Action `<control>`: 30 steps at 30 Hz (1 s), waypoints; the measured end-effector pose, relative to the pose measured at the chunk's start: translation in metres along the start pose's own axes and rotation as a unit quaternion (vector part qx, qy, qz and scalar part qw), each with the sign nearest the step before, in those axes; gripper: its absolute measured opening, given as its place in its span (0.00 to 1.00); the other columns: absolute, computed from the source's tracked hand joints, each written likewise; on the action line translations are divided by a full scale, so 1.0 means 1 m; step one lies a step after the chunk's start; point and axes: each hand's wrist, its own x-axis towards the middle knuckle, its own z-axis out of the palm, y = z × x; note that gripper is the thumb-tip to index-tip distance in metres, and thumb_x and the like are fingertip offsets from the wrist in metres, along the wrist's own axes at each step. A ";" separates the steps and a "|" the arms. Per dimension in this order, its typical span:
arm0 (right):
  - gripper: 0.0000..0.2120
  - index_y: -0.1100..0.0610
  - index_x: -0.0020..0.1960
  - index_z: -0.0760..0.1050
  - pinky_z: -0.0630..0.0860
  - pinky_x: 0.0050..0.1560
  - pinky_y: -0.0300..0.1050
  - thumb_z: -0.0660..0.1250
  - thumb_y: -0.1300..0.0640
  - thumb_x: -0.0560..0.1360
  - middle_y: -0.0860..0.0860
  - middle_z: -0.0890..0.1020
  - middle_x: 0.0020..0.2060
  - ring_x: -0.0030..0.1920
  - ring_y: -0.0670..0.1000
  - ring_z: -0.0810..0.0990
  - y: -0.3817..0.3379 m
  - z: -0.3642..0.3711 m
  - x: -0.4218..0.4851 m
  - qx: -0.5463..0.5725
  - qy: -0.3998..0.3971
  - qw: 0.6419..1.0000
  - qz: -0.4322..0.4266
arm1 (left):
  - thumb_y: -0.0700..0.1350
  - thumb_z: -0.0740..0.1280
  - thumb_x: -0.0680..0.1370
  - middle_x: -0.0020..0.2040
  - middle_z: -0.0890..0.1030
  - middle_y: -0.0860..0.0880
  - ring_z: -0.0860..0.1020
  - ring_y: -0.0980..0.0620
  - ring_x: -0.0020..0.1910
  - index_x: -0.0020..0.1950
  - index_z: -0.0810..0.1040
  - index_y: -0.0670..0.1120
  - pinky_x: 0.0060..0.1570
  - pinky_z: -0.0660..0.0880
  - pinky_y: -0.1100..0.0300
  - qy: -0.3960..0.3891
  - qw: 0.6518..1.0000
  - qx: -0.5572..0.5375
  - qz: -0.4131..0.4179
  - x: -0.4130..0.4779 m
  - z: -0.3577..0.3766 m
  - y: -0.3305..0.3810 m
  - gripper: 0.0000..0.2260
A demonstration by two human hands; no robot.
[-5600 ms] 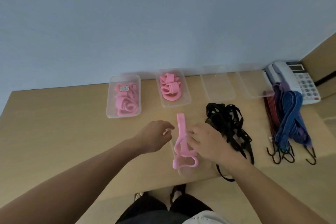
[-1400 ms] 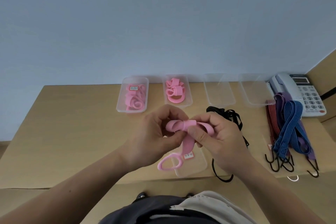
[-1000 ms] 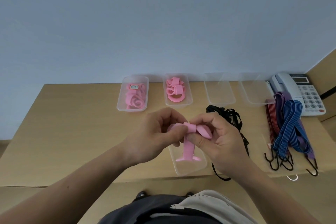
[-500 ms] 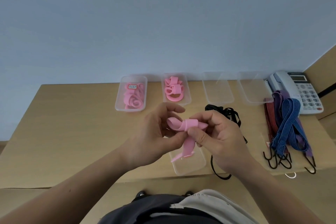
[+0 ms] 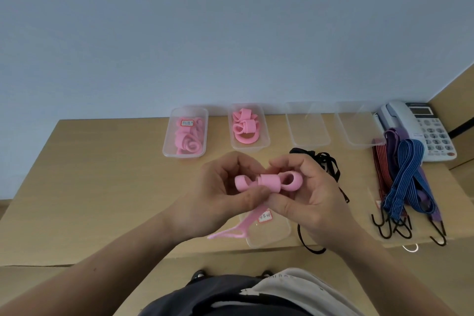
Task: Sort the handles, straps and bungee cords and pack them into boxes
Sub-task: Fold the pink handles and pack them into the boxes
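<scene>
Pink strap (image 5: 269, 182): lifted off the surface (image 5: 102, 187), wound from flat length into tight roll.
Hands: left hand (image 5: 213, 200) and right hand (image 5: 313, 202) raised, now pinching roll together.

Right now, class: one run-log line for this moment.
held: pink strap, partly rolled | left hand: pinches it | right hand: pinches it | filled boxes: two, pink items | empty boxes: two | waiting: black straps, bungee cords

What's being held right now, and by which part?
Left hand and right hand both pinch the pink strap at its rolled-up top; tail dangles free.
</scene>
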 end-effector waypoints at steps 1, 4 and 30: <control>0.18 0.52 0.56 0.77 0.81 0.46 0.50 0.75 0.59 0.67 0.52 0.80 0.43 0.44 0.54 0.80 0.000 -0.001 0.000 0.018 -0.008 1.000 0.010 | 0.40 0.73 0.73 0.40 0.81 0.44 0.79 0.50 0.39 0.49 0.77 0.40 0.39 0.76 0.58 0.003 1.000 -0.003 0.009 0.000 0.000 0.000 0.09; 0.15 0.59 0.56 0.76 0.77 0.42 0.43 0.71 0.60 0.70 0.54 0.81 0.42 0.40 0.52 0.79 -0.001 -0.001 0.001 0.015 -0.020 0.999 0.026 | 0.40 0.74 0.73 0.43 0.82 0.44 0.81 0.50 0.41 0.50 0.77 0.41 0.41 0.78 0.57 0.000 0.999 -0.002 0.033 0.001 -0.002 -0.001 0.09; 0.20 0.45 0.52 0.78 0.77 0.41 0.45 0.74 0.37 0.66 0.55 0.81 0.40 0.37 0.49 0.79 0.004 0.001 0.007 -0.044 0.000 0.999 0.013 | 0.37 0.71 0.74 0.43 0.82 0.46 0.80 0.50 0.38 0.52 0.76 0.41 0.40 0.77 0.57 -0.020 1.000 0.006 -0.020 0.003 -0.012 -0.003 0.08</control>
